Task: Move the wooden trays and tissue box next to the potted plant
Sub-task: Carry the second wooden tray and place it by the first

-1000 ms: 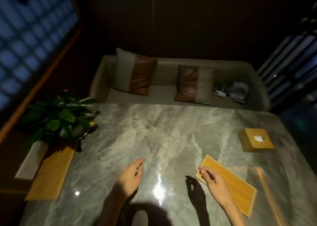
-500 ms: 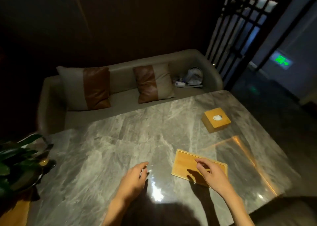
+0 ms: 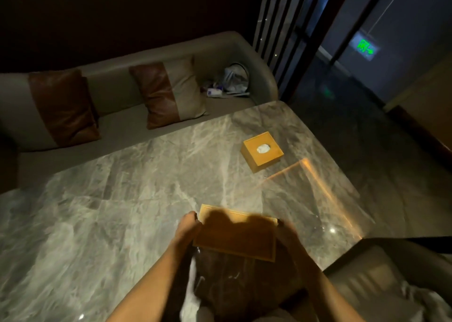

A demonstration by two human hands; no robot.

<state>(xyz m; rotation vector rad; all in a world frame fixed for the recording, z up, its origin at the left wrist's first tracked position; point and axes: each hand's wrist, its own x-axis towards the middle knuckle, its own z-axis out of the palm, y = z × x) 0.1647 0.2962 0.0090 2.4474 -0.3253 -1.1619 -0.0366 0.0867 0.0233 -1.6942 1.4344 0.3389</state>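
1. Hands are gripping the wooden tray [image 3: 234, 238] by its short ends; left hand [image 3: 187, 231] at the left end, right hand [image 3: 289, 236] shadowed at the right.
2. Tissue box [image 3: 262, 150] is sitting on the marble table [image 3: 110, 211], well beyond the right hand.

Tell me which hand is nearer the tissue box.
Right. The right hand grips the wooden tray's right end, on the side toward the tissue box; the left hand holds the tray's left end, farther away.
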